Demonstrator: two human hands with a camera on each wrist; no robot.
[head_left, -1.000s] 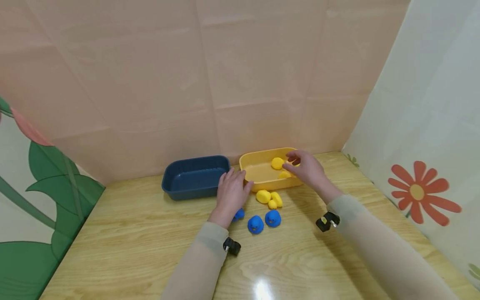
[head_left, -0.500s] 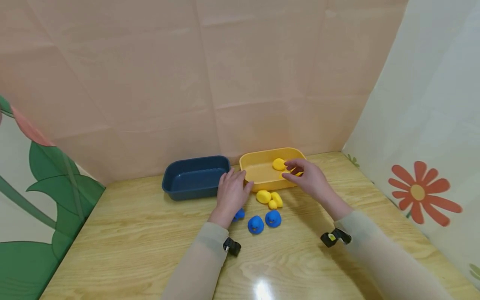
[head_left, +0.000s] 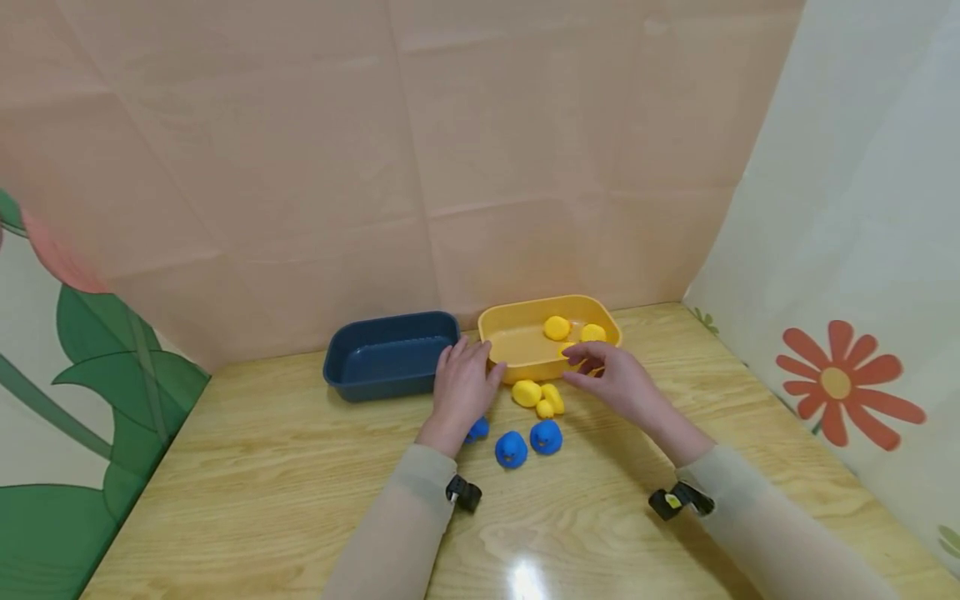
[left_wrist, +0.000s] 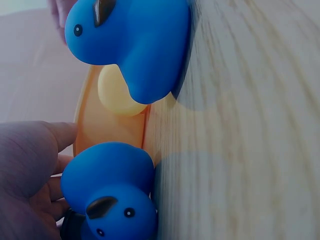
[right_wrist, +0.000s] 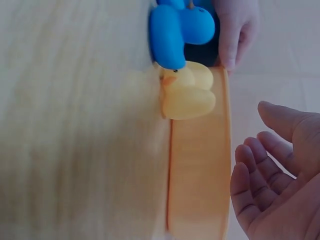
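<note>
Near the middle of the head view we rest our left hand [head_left: 463, 387] flat on the table [head_left: 262, 483], fingers relaxed against the front left corner of the yellow tub [head_left: 517, 343]. Our right hand [head_left: 611, 377] hovers just right of it, fingers loose and holding nothing. Two yellow ducks [head_left: 573, 330] sit inside that tub; more yellow ducks [head_left: 538, 397] lie just below its front wall, with blue ducks [head_left: 527, 442] lower still. Left of centre stands the dark blue tub [head_left: 390, 354].
</note>
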